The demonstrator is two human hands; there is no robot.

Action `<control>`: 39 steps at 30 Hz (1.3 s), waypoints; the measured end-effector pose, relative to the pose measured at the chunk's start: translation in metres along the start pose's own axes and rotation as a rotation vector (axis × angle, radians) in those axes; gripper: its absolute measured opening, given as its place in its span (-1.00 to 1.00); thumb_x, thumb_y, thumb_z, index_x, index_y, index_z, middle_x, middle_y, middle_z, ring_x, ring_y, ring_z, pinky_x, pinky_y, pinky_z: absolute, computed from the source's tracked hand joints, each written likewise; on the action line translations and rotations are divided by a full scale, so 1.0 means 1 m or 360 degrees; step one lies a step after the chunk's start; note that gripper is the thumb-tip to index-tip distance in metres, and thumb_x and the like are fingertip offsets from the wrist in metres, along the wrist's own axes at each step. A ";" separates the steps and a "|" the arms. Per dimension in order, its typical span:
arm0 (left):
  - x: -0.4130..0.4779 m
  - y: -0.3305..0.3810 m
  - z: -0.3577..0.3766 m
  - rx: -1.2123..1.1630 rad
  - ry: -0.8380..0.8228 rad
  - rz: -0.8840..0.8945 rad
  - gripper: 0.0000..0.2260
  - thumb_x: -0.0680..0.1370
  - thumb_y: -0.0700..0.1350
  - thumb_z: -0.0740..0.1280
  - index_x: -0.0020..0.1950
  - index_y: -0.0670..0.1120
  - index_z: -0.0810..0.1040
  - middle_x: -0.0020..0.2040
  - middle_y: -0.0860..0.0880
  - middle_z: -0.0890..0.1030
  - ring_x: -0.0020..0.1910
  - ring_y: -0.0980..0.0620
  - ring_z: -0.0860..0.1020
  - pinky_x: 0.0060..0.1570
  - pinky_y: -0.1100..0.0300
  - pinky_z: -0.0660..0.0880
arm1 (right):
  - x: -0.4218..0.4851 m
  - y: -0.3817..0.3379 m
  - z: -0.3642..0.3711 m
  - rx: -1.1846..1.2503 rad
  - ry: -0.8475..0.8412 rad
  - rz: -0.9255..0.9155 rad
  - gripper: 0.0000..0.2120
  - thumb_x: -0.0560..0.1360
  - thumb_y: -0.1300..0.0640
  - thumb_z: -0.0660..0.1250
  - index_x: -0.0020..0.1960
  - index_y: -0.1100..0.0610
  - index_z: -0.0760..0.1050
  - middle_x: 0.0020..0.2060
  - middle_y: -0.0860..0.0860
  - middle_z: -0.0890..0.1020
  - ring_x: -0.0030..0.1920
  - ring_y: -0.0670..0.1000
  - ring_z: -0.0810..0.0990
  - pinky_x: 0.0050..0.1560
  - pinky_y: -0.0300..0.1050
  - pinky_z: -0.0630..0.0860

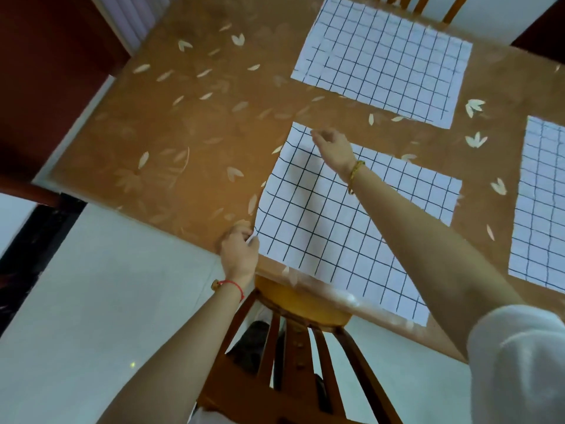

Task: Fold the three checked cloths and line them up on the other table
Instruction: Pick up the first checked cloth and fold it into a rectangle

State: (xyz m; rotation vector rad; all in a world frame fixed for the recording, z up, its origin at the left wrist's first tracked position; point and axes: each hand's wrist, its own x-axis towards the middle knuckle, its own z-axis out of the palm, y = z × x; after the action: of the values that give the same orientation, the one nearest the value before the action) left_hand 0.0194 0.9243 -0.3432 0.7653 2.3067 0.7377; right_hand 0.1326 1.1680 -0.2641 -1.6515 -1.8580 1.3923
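Observation:
Three white cloths with a black check pattern lie flat on a brown table (pixel 171 123) with a leaf print. The nearest cloth (pixel 330 228) is in front of me. My left hand (pixel 240 247) pinches its near left corner at the table's edge. My right hand (pixel 331 148) pinches its far left corner, and the left edge of the cloth is slightly lifted between the two hands. A second cloth (pixel 385 62) lies farther back. The third cloth (pixel 541 203) lies at the right, cut off by the frame.
A wooden chair (pixel 293 347) stands tucked against the near table edge, right below my arms. Another chair back (pixel 428 7) shows at the far side. Pale floor tiles (pixel 101 301) lie to the left, with a dark red wall (pixel 46 71) beyond.

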 end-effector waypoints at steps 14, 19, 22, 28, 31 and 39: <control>0.040 -0.011 -0.021 0.0108 0.0071 0.0113 -0.98 0.53 -0.15 0.37 -0.05 -0.05 0.58 -0.14 0.08 0.61 -0.22 0.07 0.56 -0.34 0.37 0.35 | 0.104 0.008 0.027 -0.1190 -0.0391 -0.0311 -0.49 0.56 0.11 0.14 0.50 -0.05 0.20 0.50 0.09 0.18 0.44 0.31 0.17 0.43 0.20 0.19; 0.046 -0.014 -0.021 0.0132 0.0050 0.0119 -0.96 0.52 -0.15 0.37 -0.07 -0.02 0.56 -0.16 0.10 0.60 -0.29 0.12 0.52 -0.35 0.33 0.39 | 0.112 0.003 0.029 -0.1396 -0.0413 -0.0382 -0.34 0.50 0.32 0.10 0.51 -0.14 0.14 0.53 -0.05 0.09 0.43 0.29 0.13 0.40 0.18 0.26; 0.046 -0.014 -0.020 0.0147 0.0047 0.0117 -0.97 0.52 -0.13 0.37 -0.05 -0.02 0.55 -0.16 0.12 0.59 -0.36 0.14 0.49 -0.39 0.35 0.33 | 0.113 0.001 0.032 -0.1538 -0.0432 -0.0448 -0.23 0.39 0.41 0.10 0.49 -0.14 0.16 0.50 -0.04 0.12 0.38 0.27 0.17 0.30 0.14 0.36; 0.046 -0.013 -0.019 0.0150 0.0064 0.0118 -0.96 0.52 -0.12 0.38 -0.05 -0.01 0.55 -0.18 0.14 0.58 -0.37 0.09 0.50 -0.40 0.28 0.38 | 0.117 0.004 0.037 -0.1818 -0.0399 -0.0756 -0.23 0.32 0.45 0.19 0.45 -0.04 0.21 0.49 0.00 0.11 0.37 0.25 0.19 0.13 0.12 0.45; 0.046 -0.013 -0.019 0.0159 0.0060 0.0122 -0.96 0.52 -0.12 0.38 -0.05 -0.02 0.55 -0.18 0.12 0.58 -0.36 0.06 0.52 -0.39 0.27 0.41 | 0.119 0.004 0.039 -0.1992 -0.0413 -0.0919 -0.29 0.35 0.43 0.21 0.43 0.00 0.22 0.47 -0.01 0.15 0.37 0.24 0.20 0.13 0.11 0.45; 0.044 -0.010 -0.019 0.0116 0.0083 0.0077 -0.96 0.51 -0.13 0.38 -0.05 -0.04 0.57 -0.17 0.11 0.59 -0.39 0.13 0.47 -0.40 0.32 0.32 | 0.121 -0.002 0.040 -0.2336 -0.0121 -0.1010 -0.62 0.47 0.31 0.23 0.29 0.22 0.41 0.20 0.14 0.53 0.25 0.18 0.35 0.22 0.06 0.35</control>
State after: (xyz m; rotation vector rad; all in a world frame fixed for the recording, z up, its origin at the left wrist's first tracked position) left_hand -0.0261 0.9410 -0.3524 0.8464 2.3804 0.7061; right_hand 0.0657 1.2564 -0.3263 -1.0354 -3.2826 -0.3856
